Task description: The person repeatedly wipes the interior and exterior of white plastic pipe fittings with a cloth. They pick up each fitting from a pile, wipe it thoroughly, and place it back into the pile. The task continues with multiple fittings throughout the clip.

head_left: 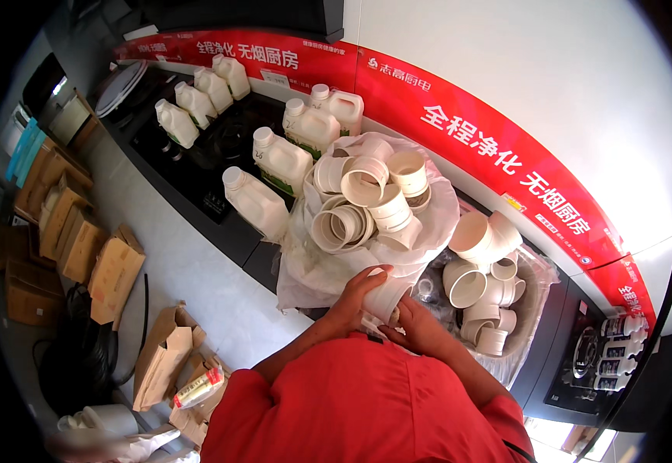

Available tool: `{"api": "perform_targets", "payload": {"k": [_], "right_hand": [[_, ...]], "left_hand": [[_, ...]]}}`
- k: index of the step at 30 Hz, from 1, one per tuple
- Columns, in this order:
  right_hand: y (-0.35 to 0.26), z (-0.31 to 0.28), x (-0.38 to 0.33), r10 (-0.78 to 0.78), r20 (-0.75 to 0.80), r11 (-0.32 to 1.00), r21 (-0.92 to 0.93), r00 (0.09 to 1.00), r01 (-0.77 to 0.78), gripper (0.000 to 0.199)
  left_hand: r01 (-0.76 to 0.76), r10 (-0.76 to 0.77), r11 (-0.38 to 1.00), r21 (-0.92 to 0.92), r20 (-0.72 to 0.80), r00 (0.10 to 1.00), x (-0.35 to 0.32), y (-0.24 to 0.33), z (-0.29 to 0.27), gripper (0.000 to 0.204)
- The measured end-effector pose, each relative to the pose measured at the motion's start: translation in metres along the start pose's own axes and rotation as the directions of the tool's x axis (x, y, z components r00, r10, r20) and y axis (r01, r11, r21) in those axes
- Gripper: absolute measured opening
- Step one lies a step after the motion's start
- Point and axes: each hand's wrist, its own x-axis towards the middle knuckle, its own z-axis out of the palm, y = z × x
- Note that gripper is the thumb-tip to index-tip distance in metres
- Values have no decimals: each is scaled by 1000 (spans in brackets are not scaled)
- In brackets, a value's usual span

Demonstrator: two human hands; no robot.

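Note:
Close to my red-clad body, both hands hold a white plastic pipe fitting. My left hand wraps its left side, thumb across the top rim. From the right, my right hand grips its lower edge; part of those fingers is hidden. Just beyond lies an open white sack heaped with white pipe couplings and rings. To the right, a plastic-lined bin holds several white elbow and branched fittings.
Several white jugs stand on the dark counter left of the sack. A red banner runs along the wall. Cardboard boxes and a black hose coil lie on the floor at left. Small bottles stand far right.

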Motion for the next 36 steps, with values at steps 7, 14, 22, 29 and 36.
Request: {"api": "perform_targets", "payload": {"k": [7, 14, 22, 29, 36], "right_hand": [[4, -1, 5, -18, -48, 998, -53, 999, 15, 59], [-1, -10, 8, 328, -72, 712, 674, 942, -196, 46], [-20, 1, 14, 417, -34, 481, 856, 908, -189, 44], [-2, -6, 15, -103, -177, 993, -69, 979, 92, 35], [7, -4, 14, -81, -193, 992, -116, 978, 59, 32]], "left_hand": [[-356, 258, 835, 420, 272, 927, 9, -19, -27, 43], [-215, 200, 973, 85, 151, 968, -10, 9, 12, 55], [-514, 495, 842, 161, 146, 856, -1, 2, 3, 51], [-340, 313, 899, 276, 136, 940, -7, 10, 6, 44], [-16, 30, 991, -136, 103, 994, 7, 6, 0, 44]]}}
